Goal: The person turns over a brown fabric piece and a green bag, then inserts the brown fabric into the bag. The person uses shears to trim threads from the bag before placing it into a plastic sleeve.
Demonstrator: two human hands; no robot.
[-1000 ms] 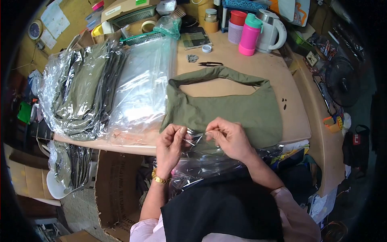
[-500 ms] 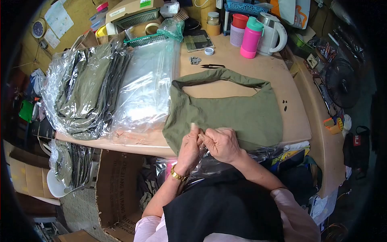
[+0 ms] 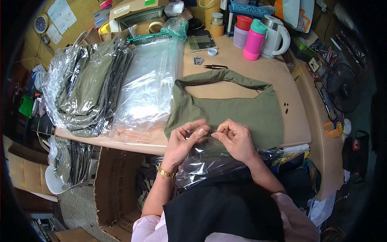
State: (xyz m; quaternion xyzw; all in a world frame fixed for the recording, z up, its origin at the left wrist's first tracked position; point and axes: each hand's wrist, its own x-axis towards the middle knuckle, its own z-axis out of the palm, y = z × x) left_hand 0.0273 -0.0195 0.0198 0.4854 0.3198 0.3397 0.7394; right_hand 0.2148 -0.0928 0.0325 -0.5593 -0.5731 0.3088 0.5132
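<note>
Both the left hand (image 3: pixel 183 141) and the right hand (image 3: pixel 236 139) are pinching the top edge of a clear plastic bag (image 3: pixel 203 159). The bag is hanging just below the olive green bag (image 3: pixel 229 111), which is lying flat right of the stacked plastic sleeves (image 3: pixel 143 86).

Bench (image 3: pixel 246 68), far left: stack of bagged olive goods (image 3: pixel 86 86). Just beside it, to the right: pile of empty clear bags (image 3: pixel 147 84). Back edge: green basket (image 3: pixel 147 38), tape roll (image 3: pixel 212 51), snips (image 3: pixel 215 67), pink bottle (image 3: pixel 255 39) touching white kettle (image 3: pixel 276 36). Clock (image 3: pixel 40 24) on wall, upper left. Open cardboard box (image 3: pixel 117 189) below bench front edge. Black fan (image 3: pixel 342 86) at right.
</note>
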